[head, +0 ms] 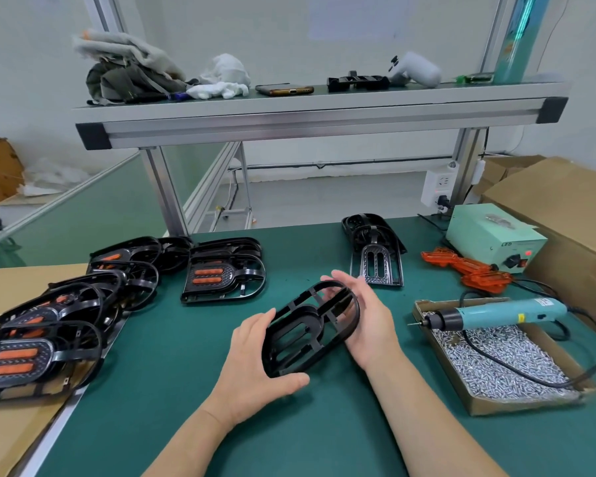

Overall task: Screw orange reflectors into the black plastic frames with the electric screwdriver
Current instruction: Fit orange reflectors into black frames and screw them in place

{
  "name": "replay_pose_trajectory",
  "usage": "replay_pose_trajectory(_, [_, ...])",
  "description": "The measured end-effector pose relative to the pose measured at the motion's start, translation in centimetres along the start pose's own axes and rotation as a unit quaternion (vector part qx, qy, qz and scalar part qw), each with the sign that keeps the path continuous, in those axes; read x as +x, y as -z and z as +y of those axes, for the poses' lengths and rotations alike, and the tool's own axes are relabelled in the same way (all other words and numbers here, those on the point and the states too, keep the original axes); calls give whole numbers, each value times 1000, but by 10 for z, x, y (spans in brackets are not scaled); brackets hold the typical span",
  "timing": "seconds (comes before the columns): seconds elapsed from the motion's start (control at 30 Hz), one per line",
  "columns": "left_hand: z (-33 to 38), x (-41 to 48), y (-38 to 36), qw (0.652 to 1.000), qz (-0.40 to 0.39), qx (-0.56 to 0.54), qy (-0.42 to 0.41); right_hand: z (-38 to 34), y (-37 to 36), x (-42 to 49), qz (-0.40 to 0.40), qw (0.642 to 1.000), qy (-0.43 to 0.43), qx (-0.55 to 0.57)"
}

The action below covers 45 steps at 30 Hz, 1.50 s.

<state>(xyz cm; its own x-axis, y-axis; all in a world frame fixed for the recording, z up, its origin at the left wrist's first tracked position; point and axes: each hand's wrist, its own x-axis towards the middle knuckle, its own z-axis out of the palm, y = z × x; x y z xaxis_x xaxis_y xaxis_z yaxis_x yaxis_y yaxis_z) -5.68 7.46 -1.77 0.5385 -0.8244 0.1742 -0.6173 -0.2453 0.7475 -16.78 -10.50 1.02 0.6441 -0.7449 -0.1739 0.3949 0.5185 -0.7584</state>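
Left hand [255, 359], right hand [370, 323] grip black frame [301, 315] at opposite ends; forearms converge.

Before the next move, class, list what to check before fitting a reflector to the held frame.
1. Black frame held by left hand and right hand: ok.
2. Reflector in it: not ok, none fitted.
3. Orange reflectors on the table: ok.
4. Electric screwdriver lying on the screw tray: ok.
5. Power box red light on: ok.
6. Bit loaded with a screw: cannot tell.
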Motion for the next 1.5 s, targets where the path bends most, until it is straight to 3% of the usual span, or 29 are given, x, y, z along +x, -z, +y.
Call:
replay_pose_trajectory(0.13, [-2,1,-1,1000,-2,14,-2,-15,-7,-5,11,979,107,-175])
replay_pose_trajectory(0.33, [-5,1,-5,994,-45,86,-48,-63,-3,8,58,886,222,-402])
replay_pose_trajectory(0.53, [-9,4,-8,983,-81,145,-82,-117,38,48,119,718,175,-663])
replay_pose_trajectory(0.87, [-9,5,-8,981,-82,156,-85,-169,119,77,245,513,0,-823])
replay_pose_trajectory(1.03, [-9,6,-9,980,-83,160,-80,-177,136,75,264,505,-50,-820])
replay_pose_trajectory(1.3, [-10,5,-10,980,-79,165,-79,-180,143,72,248,521,-39,-816])
replay_pose_trajectory(1.5, [-8,3,-10,981,-83,158,-81,-178,142,70,235,465,-5,-854])
